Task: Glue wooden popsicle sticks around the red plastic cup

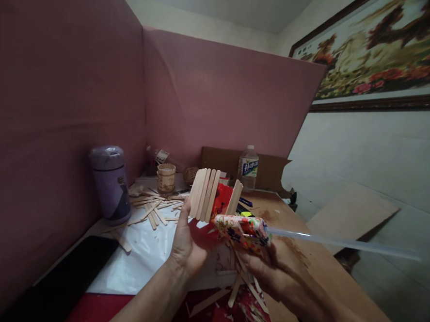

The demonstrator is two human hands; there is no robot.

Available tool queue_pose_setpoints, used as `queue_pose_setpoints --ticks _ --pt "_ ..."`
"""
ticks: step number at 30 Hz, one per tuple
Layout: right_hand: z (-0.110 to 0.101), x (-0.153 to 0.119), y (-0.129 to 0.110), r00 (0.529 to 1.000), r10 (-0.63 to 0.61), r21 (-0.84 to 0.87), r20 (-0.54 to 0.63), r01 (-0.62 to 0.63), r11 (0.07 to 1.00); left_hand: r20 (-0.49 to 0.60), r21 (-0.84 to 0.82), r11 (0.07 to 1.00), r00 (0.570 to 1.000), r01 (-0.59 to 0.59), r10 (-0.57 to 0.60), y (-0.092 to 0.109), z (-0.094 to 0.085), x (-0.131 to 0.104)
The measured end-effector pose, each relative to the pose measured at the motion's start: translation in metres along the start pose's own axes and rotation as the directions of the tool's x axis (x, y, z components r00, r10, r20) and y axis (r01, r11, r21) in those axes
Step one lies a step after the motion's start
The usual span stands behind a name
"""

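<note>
The red piece (223, 199) is raised above the middle of the work surface, upright and slightly tilted, with pale wooden sticks (204, 195) standing side by side in 2 groups: a wider row at its left and a narrow one at its right, with bare red between. The left hand (188, 244) grips it from the left and below, thumb up along the edge; its other fingers are mostly hidden behind. The right hand (263, 266) has its fingers closed around a flower-patterned glue gun (243, 229), whose front end is right by the piece's lower edge; whether they touch I cannot tell. From its back, 1 clear glue stick (341, 242) juts out rightward. Below and to the left, loose sticks (150, 217) lie scattered, many on a white sheet (121, 272). Farther out are a purple flask (111, 193), a small wooden cup (166, 179) and a labelled clear bottle (248, 168) before brown cardboard (218, 157). Pink panels (222, 93) rise behind, and 1 framed picture (382, 54) hangs on the right wall.
</note>
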State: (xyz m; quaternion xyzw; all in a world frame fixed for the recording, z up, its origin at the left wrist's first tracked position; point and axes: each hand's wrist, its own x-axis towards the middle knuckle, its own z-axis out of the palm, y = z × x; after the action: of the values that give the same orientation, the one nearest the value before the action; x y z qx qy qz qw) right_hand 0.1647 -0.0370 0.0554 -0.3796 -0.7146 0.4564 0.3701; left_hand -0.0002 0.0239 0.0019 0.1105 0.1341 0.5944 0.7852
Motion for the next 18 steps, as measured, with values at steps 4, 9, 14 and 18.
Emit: queue_pose_setpoints --ticks 4,9,14,18 --pt "0.0011 0.0007 0.0001 1.000 -0.029 0.029 -0.001 0.029 0.999 -0.022 0.010 1.000 1.000 0.014 -0.014 0.0007 -0.0006 0.0006" --pt "0.0042 0.0012 -0.0037 1.000 0.014 0.031 0.007 -0.015 0.999 -0.027 0.011 1.000 0.999 0.024 -0.024 0.0011 0.0019 -0.0007" --pt "0.0041 0.0028 -0.0040 0.999 -0.024 0.056 0.032 0.022 0.998 -0.033 0.007 1.000 0.999 0.008 -0.008 0.0001 0.0008 0.0003" --pt "0.0033 0.0028 -0.0037 0.999 -0.041 0.026 0.024 0.041 0.999 -0.024 -0.003 1.000 1.000 0.019 -0.019 0.0001 -0.0008 0.0010"
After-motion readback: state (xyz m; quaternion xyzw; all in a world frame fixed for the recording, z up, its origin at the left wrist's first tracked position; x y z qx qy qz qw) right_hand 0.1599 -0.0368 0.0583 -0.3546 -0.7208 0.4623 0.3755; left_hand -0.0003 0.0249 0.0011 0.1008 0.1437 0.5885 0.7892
